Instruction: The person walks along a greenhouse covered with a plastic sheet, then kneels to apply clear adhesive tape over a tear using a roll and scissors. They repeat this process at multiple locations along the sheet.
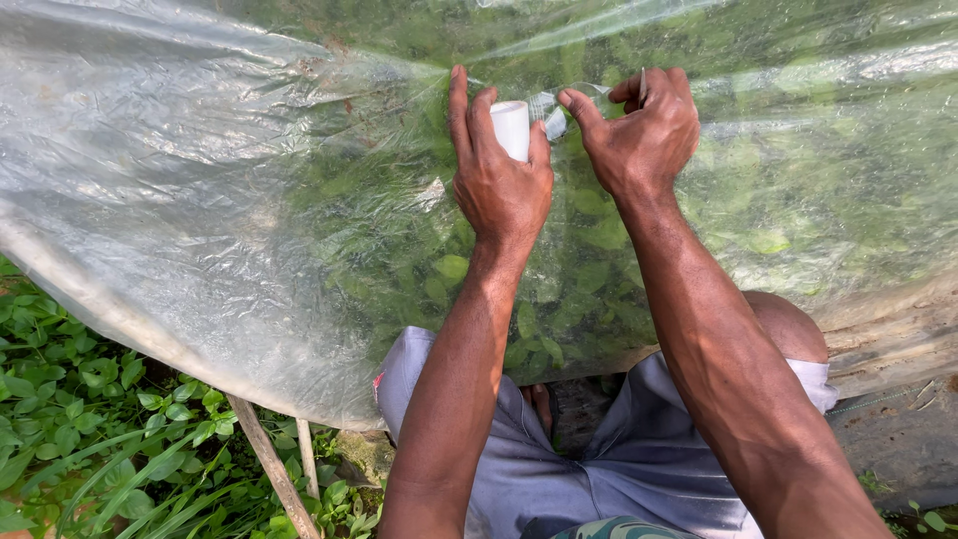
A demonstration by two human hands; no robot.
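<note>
A clear plastic sheet (pixel 200 200) is stretched over green seedlings in front of me. My left hand (pixel 499 175) is closed around a white roll of clear tape (pixel 512 127) and presses it against the sheet. My right hand (pixel 644 130) is just to the right of it, thumb and fingers pinching the loose end of the tape (pixel 555 118) and pressing on the plastic. Both forearms reach up from the bottom of the view.
Thin wooden stakes (pixel 269 464) hold the sheet's lower edge at the left. Low green plants (pixel 90 419) cover the ground at the bottom left. My knees in grey shorts (pixel 519 469) are below, with dark soil (pixel 898 439) at the right.
</note>
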